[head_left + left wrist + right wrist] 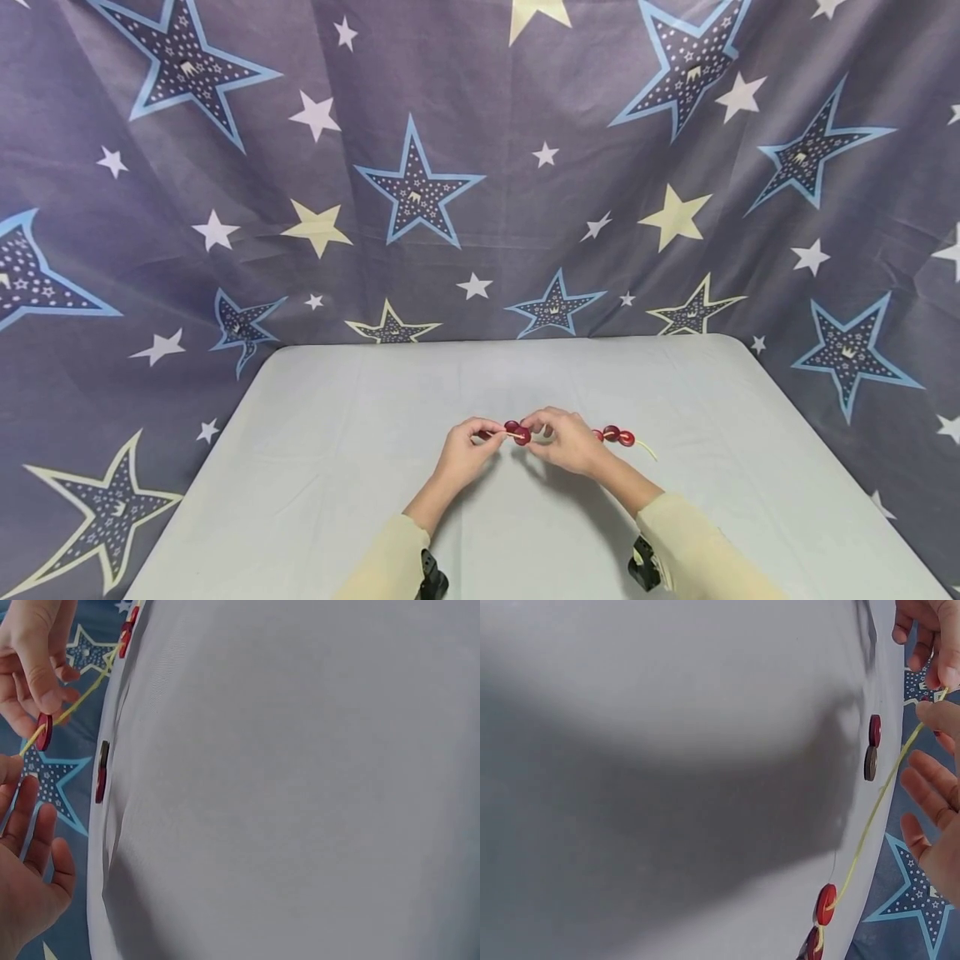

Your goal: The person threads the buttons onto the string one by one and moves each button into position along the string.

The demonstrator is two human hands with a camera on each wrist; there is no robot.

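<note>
One red button (44, 733) seems mid-threading, right hand (566, 442) pinching it, left hand (467, 457) pinching the yellow cord (870, 818), and next likely needs sliding toward the strung buttons (826, 903).

Round dark-red button (44, 733) up on edge, pinched by right hand (562, 440), yellow string (871, 817) passing through hole. One end of string between fingertips of left hand (467, 454); other stretch slants down to row of strung buttons (611, 433), at least three, bright to dark red, tail trailing beyond. Two loose buttons (874, 731), dark red and brownish, flat on tabletop (360, 483), side by side.
</note>
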